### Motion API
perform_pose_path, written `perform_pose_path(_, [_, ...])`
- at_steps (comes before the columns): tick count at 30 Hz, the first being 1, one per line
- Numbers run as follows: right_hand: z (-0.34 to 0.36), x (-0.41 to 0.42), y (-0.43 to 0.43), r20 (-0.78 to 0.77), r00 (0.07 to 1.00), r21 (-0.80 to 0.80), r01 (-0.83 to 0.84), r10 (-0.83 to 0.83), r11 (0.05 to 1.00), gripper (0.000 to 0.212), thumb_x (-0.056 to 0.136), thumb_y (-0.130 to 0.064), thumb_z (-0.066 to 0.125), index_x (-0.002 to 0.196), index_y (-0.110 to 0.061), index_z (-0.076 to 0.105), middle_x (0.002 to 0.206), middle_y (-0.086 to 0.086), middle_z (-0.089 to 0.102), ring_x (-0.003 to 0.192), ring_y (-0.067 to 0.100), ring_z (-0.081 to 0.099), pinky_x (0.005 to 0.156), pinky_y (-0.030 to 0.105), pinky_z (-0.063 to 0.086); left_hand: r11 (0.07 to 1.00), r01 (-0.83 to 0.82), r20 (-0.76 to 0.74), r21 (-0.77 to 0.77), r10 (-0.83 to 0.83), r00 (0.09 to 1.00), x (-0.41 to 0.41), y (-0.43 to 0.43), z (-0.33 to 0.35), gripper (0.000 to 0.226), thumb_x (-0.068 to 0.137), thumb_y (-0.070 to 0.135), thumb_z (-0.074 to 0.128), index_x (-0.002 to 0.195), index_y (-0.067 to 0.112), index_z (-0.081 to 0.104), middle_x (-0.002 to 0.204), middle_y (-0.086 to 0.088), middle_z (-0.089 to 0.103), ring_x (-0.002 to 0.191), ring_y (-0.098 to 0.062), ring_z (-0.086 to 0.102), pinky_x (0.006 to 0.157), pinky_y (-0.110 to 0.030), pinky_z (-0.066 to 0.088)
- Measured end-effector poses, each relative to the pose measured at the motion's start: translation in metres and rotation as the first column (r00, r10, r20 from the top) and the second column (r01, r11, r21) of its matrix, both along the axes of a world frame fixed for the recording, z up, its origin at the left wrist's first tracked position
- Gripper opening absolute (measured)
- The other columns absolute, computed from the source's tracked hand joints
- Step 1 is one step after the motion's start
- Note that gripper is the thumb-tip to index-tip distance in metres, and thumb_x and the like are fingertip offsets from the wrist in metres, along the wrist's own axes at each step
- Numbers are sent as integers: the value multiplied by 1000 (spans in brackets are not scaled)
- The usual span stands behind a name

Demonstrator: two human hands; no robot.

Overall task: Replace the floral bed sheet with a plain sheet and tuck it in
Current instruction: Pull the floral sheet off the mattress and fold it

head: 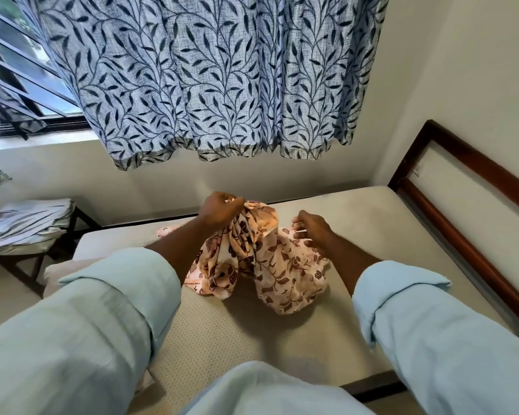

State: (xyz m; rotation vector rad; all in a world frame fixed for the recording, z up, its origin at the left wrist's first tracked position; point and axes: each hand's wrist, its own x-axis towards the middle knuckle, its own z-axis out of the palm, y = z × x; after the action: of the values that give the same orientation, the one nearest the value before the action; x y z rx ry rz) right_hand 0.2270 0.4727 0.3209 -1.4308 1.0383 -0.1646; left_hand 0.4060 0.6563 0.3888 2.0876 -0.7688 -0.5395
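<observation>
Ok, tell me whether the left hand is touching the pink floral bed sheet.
Touching. The head view shows the left hand gripping the bunched top of the pink floral bed sheet.

Can't tell if the right hand point(312, 232) is pinching the crumpled pink floral bed sheet point(285, 274) or just curled over it. The left hand point(221, 208) has its fingertips partly buried in the cloth. The folded pale grey linen pile point(24, 226) and dark brown wooden bed frame point(462, 244) run off the edges.
</observation>
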Motion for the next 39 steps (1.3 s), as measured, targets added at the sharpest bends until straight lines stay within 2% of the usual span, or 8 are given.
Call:
perform_pose_path(5, [3, 16, 23, 15, 933, -98, -357, 360, 929, 36, 94, -49, 61, 108, -17, 69, 108, 8, 72, 99, 27, 68, 88, 43, 53, 999, 46, 13, 0, -46, 999, -7, -8, 1, 30, 94, 38, 59, 81, 18, 76, 78, 0, 75, 78, -20, 73, 73, -35, 60])
perform_pose_path(10, [-1, 24, 35, -11, 976, -283, -212, 218, 935, 52, 90, -64, 63, 104, -15, 71, 99, 7, 74, 92, 26, 71, 84, 43, 58, 997, 77, 14, 19, -77, 997, -13, -7, -1, 30, 95, 38, 58, 81, 18, 77, 81, -1, 74, 81, -20, 71, 74, -33, 57])
perform_pose_path(13, [-6, 22, 42, 29, 954, -193, -288, 299, 938, 42, 95, -52, 63, 110, -14, 72, 103, 9, 74, 92, 25, 72, 83, 41, 58, 995, 90, -9, 36, -90, 996, -10, -1, -7, 30, 94, 40, 58, 83, 19, 76, 84, -1, 75, 84, -19, 71, 79, -37, 60])
perform_pose_path(18, [-16, 23, 40, -21, 969, -372, -235, 244, 898, 28, 96, -42, 63, 105, -19, 75, 96, 2, 75, 87, 24, 71, 85, 45, 60, 992, 123, -46, 38, -121, 992, -10, 5, -8, 31, 97, 35, 56, 77, 18, 73, 82, -7, 73, 82, -22, 70, 75, -35, 57])
perform_pose_path(22, [-15, 12, 40, -140, 932, -598, -348, 333, 722, 28, 98, -43, 59, 100, -18, 72, 92, 0, 73, 79, 16, 65, 65, 27, 47, 981, 183, -125, 61, -175, 977, -8, 4, -8, 36, 97, 36, 55, 87, 7, 74, 90, -16, 73, 88, -32, 70, 81, -44, 58])
perform_pose_path(28, [-20, 0, 24, -694, 685, -589, -717, 223, 372, 20, 92, -32, 68, 105, -17, 68, 98, 3, 71, 84, 22, 67, 79, 32, 56, 981, 193, -185, 30, -185, 965, -7, 7, -14, 32, 101, 32, 54, 91, 6, 71, 95, -19, 71, 87, -27, 70, 77, -36, 56])
perform_pose_path(34, [-35, -27, -2, -601, 790, -498, -485, 117, 719, 24, 95, -25, 59, 73, -14, 59, 79, 5, 63, 81, 24, 65, 71, 30, 51, 995, 97, -225, 1, -94, 970, 10, 16, -13, 36, 103, 32, 51, 95, 4, 72, 88, -12, 71, 79, -19, 66, 70, -29, 52])
perform_pose_path(39, [-20, -9, 21, -208, 911, -161, -392, 357, 906, 32, 98, -39, 59, 111, -13, 71, 109, 5, 70, 95, 24, 67, 76, 35, 52, 997, 78, -240, 0, -76, 968, 2, 6, -23, 39, 99, 33, 55, 97, -4, 69, 84, -15, 67, 74, -25, 64, 75, -37, 53])
